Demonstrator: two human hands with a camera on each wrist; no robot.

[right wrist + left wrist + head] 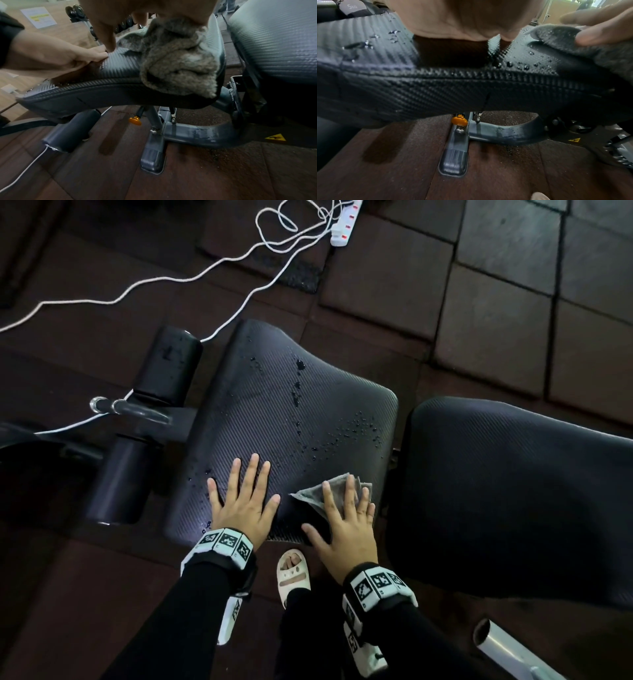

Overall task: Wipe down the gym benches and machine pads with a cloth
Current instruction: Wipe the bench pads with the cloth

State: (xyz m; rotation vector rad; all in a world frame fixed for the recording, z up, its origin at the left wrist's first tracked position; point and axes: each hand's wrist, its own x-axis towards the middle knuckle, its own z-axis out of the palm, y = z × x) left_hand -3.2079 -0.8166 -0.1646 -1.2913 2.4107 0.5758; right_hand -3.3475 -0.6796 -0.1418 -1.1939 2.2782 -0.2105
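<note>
Droplets [356,426] bead across most of the seat pad [274,405], so by my reading the wiping has barely begun: only the near right corner, where the cloth [334,491] lies, is being worked, and the far and middle stretches are yet to be dried. The back pad [513,491] beside it shows no drops that I can make out; whether it has been wiped I cannot tell. The right hand [346,529], its grip released with fingers straight, presses flat on the grey cloth, one fold of which hangs over the pad's near edge in the right wrist view. The left hand [239,501] also lies flat, fingers spread, on the bare pad just beside the cloth, holding nothing. Counted: one cloth, two pads, two foam rollers [168,364] at the left, two hands, one white power strip [346,224] on the floor.
</note>
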